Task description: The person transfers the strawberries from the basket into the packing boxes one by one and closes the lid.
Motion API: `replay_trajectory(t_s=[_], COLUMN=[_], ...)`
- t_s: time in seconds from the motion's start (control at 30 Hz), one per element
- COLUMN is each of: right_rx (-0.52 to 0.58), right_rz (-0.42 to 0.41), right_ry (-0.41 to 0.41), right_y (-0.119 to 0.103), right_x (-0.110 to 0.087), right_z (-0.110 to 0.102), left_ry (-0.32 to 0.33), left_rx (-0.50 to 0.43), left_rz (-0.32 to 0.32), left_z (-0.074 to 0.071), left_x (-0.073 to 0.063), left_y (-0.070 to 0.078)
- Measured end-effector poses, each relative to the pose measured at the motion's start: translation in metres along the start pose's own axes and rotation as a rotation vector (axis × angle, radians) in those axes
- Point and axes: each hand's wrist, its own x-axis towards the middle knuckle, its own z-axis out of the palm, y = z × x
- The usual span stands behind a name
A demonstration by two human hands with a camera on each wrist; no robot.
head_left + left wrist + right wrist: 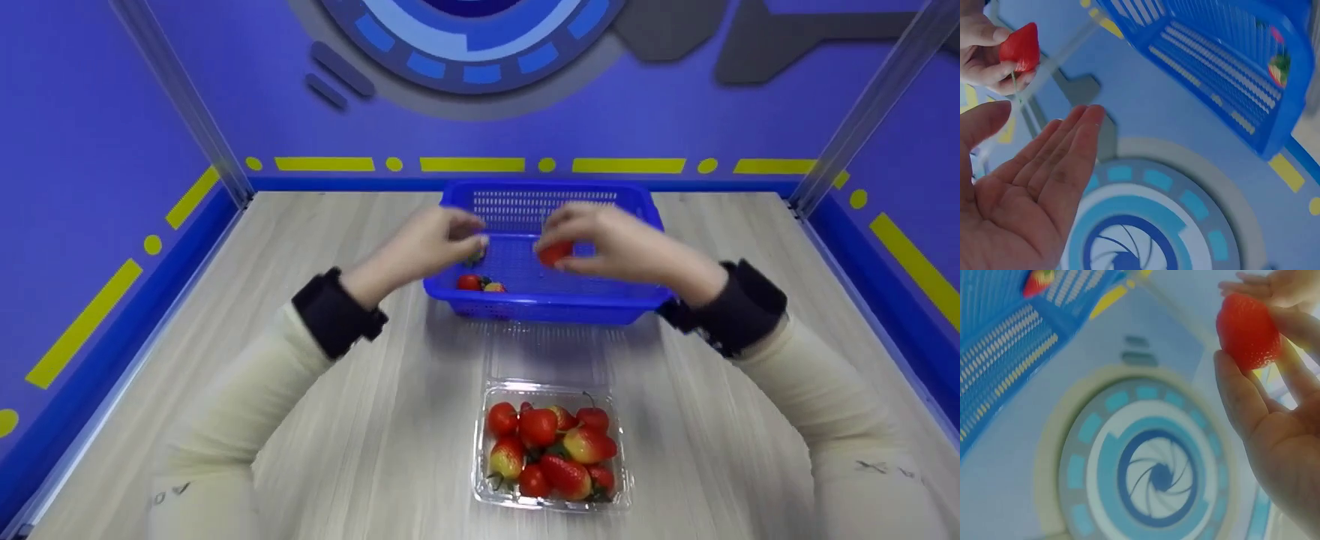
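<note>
My right hand (pixel 611 238) pinches a red strawberry (pixel 553 253) between thumb and fingertips, over the right half of a blue plastic basket (pixel 540 300). In the right wrist view the strawberry (pixel 1248 331) shows bright red between the fingers. Over the basket's left side is my left hand (pixel 431 241), its palm bare and its fingers straight in the left wrist view, holding nothing. A red strawberry (pixel 470 283) lies at the basket's front left corner, beside a paler one (pixel 495 288). Green leaves show just under the left fingertips.
In front of the basket stands a clear plastic box (pixel 480 480) full of red and yellowish strawberries (pixel 566 476). Its transparent lid (pixel 551 360) lies folded back toward the basket. Blue panels (pixel 480 142) wall the table (pixel 337 450) at the back and both sides.
</note>
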Motion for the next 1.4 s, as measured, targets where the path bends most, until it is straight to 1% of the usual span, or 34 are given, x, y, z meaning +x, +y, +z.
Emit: replay_trajectory(t_s=[0.1, 0.17, 0.2, 0.33, 0.4, 0.5, 0.6, 0.7, 0.77, 0.87, 0.97, 1.1, 1.23, 1.4], right_rx=[-0.037, -0.041, -0.04, -0.022, -0.011, 0.012, 0.031, 0.039, 0.032, 0.012, -0.001, -0.011, -0.035, -0.068], right_rz=[-0.083, -0.122, -0.141, -0.202, -0.203, -0.184, -0.149, -0.119, -0.115, -0.12, -0.113, -0.102, -0.124, -0.174], right_ry=[-0.075, -0.096, -0.108, -0.15, -0.168, -0.183, -0.203, -0.218, -0.217, -0.2, -0.189, -0.178, -0.151, -0.128], right_y=[-0.016, -0.022, -0.023, -0.026, -0.026, -0.025, -0.023, -0.021, -0.02, -0.02, -0.02, -0.021, -0.022, -0.023], right_x=[-0.024, -0.036, -0.042, -0.065, -0.074, -0.084, -0.091, -0.095, -0.096, -0.097, -0.098, -0.098, -0.1, -0.099], right_z=[0.024, 0.039, 0.046, 0.074, 0.086, 0.102, 0.114, 0.121, 0.124, 0.127, 0.13, 0.133, 0.134, 0.135], left_ry=[-0.034, -0.046, -0.055, -0.122, -0.165, -0.211, -0.233, -0.249, -0.264, -0.285, -0.286, -0.273, -0.267, -0.27], left_rx=[-0.026, -0.032, -0.034, -0.055, -0.07, -0.08, -0.108, -0.153, -0.173, -0.181, -0.203, -0.237, -0.265, -0.37], left_rz=[-0.03, -0.033, -0.024, 0.02, 0.026, 0.009, -0.037, -0.102, -0.142, -0.165, -0.183, -0.195, -0.196, -0.231], left_z=[0.018, 0.03, 0.036, 0.063, 0.077, 0.095, 0.11, 0.121, 0.128, 0.136, 0.139, 0.139, 0.14, 0.143], left_x=[-0.029, -0.042, -0.047, -0.065, -0.072, -0.08, -0.084, -0.087, -0.087, -0.087, -0.085, -0.083, -0.082, -0.082], left_y=[-0.008, -0.015, -0.019, -0.036, -0.046, -0.06, -0.071, -0.078, -0.081, -0.085, -0.086, -0.086, -0.087, -0.091])
